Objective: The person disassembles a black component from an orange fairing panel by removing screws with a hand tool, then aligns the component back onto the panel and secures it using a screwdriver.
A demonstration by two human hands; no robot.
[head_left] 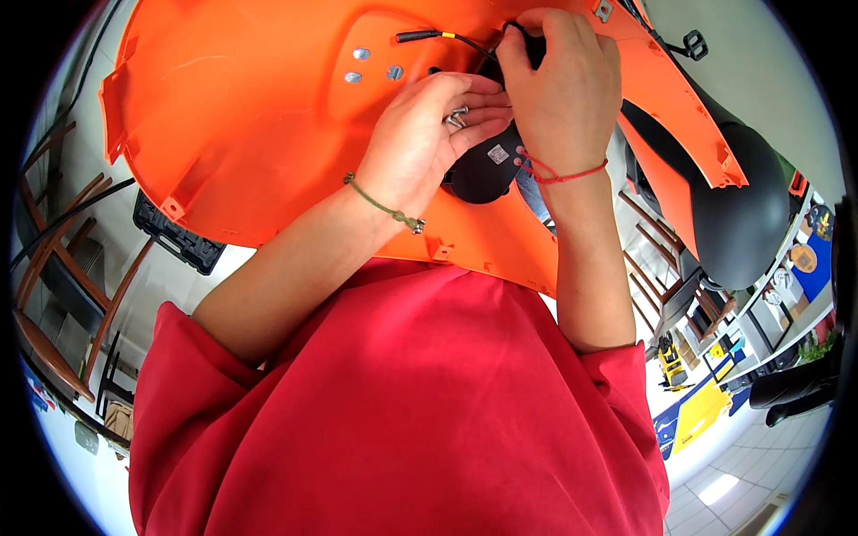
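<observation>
My left hand [436,125] is turned palm up with loosely curled fingers, cradling several small silver screws [458,117]. Just right of it, my right hand [567,94] has its thumb and fingers closed at the top of a black component [487,179]; what its fingertips grip is hidden. The component is set against a large curved orange shell [250,134], partly covered by both hands. A black cable connector [416,36] with a yellow band lies on the shell above my left hand. Three silver round-ended spots [361,54] show to the left.
A black seat-like shape [742,223] hangs at the right beside an orange strip [715,152]. Wooden chairs [63,330] and a black toolbox [174,237] are at the left. A table [800,330] with assorted items stands at the far right.
</observation>
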